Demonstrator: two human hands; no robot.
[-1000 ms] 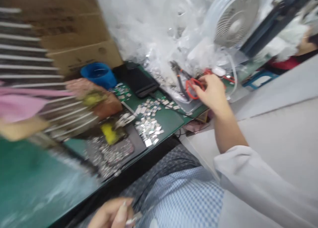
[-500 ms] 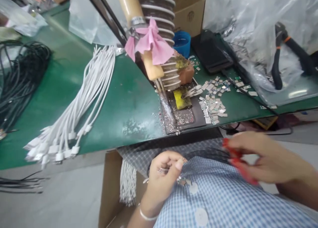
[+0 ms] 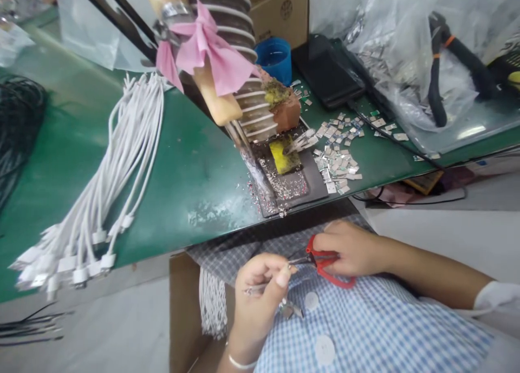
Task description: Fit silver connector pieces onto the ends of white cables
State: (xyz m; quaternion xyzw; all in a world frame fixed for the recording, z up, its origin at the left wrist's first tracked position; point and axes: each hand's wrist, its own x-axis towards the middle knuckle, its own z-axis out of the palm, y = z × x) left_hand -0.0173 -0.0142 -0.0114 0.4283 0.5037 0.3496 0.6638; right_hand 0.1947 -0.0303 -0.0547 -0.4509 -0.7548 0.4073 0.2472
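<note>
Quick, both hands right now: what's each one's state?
Left hand: closed, pinching a small piece too tiny to identify.
Right hand: closed, holding red-handled scissors.

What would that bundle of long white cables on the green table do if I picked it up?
The bundle of long white cables would probably flop and spread, since it curves and fans out toward one end. The blocky white plugs might swing or knock together, being clustered there.

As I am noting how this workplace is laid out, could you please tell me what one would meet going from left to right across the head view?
Black cables, white cables, pink cloth, left hand, red scissors, right hand, black-handled pliers.
</note>
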